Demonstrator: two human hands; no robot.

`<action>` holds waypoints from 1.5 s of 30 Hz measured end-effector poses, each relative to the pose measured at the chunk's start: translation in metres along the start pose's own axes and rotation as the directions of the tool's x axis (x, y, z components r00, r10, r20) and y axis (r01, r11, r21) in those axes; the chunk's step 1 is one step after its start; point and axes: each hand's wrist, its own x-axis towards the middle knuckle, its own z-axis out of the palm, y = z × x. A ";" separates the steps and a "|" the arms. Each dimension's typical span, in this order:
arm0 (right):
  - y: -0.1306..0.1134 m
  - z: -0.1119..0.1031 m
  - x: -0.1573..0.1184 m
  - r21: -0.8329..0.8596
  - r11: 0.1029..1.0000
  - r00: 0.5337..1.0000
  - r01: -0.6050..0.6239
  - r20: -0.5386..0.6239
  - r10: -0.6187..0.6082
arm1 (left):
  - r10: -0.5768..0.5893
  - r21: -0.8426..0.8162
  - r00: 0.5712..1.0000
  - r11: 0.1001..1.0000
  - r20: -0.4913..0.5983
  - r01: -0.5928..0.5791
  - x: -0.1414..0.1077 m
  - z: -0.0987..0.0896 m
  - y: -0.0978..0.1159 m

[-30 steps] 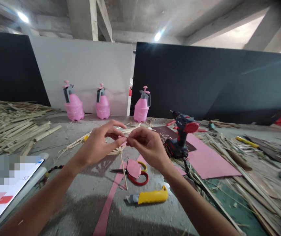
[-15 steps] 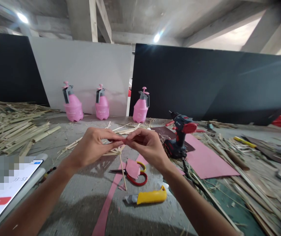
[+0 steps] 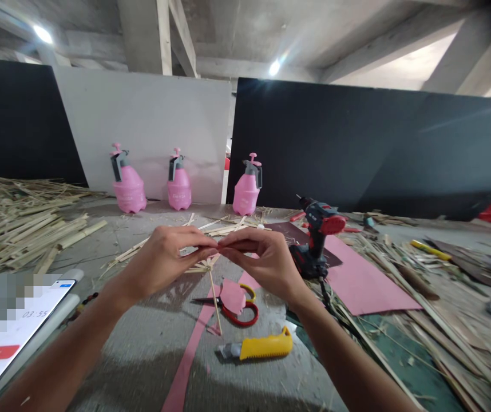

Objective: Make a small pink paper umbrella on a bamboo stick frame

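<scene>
Both bare hands are in view, raised over the grey work surface [image 3: 129, 355] with their fingertips meeting. The left hand [image 3: 157, 263] has its thumb and fingers brought together in a pinch; the right hand [image 3: 266, 260] is likewise pinched, its curled fingers and thumb against the left fingertips. Whatever may lie between the tips is hidden and cannot be identified. Nearest to the hands, just below the meeting point, is a spoked cluster of thin, pale wooden strips [image 3: 208, 266], partly covered by the left hand; one strip extends towards the wearer, crossing the scissors with black blades and red and yellow handles [image 3: 256, 313]. A small, ragged-edged piece of pink paper [image 3: 233, 296] lies on the scissors. Nearer the wearer lies a yellow-handled utility knife [image 3: 266, 346], and to its left, a long, narrow pink paper strip [image 3: 187, 355]. Right of the right hand, a black-and-red cordless drill [image 3: 319, 220] stands upright beside a large, flat pink sheet [image 3: 365, 280]. Three pink plastic spray bottles [image 3: 179, 189] stand upright at the rear. At left are a heap of pale split strips [image 3: 22, 229] and a phone with a lit screen [image 3: 35, 326].
</scene>
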 end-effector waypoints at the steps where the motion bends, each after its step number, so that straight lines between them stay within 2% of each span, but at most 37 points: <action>1: 0.000 0.000 0.000 -0.016 1.000 1.000 -0.002 -0.001 0.002 | 0.007 0.009 1.000 1.000 -0.012 -0.007 0.000 0.001 0.000; 6: -0.001 0.001 0.001 -0.060 0.998 0.999 -0.034 -0.020 0.033 | 0.034 0.019 0.997 0.999 -0.075 -0.032 -0.001 0.003 0.001; 14: 0.005 0.003 0.005 -0.003 0.999 0.998 -0.054 -0.041 0.054 | 0.015 -0.031 0.999 0.999 -0.040 -0.017 -0.001 0.000 -0.001; 17: 0.006 0.003 0.005 -0.001 0.998 0.997 -0.057 -0.050 0.057 | 0.018 -0.052 0.998 0.998 -0.068 -0.022 0.000 0.001 -0.003; 23: 0.006 0.003 0.005 0.037 0.996 0.995 -0.076 -0.061 0.078 | 0.093 -0.010 0.987 0.995 -0.128 -0.095 -0.001 0.004 -0.007; 28: 0.005 0.002 0.006 0.121 0.985 0.992 -0.121 -0.004 0.123 | 0.165 -0.001 0.974 0.986 -0.153 -0.168 -0.002 0.004 -0.008; 35: 0.003 0.000 0.006 0.135 0.981 0.990 -0.138 0.025 0.136 | 0.215 0.019 0.962 0.976 -0.167 -0.215 -0.002 0.004 -0.010; 39: 0.003 -0.001 0.005 0.089 0.993 0.997 -0.074 0.019 0.072 | 0.218 0.028 0.963 0.976 -0.156 -0.217 -0.002 0.003 -0.009; 45: 0.004 0.001 0.003 -0.085 0.993 0.996 0.085 -0.023 -0.088 | 0.169 -0.010 0.974 0.985 -0.154 -0.173 -0.001 0.004 -0.009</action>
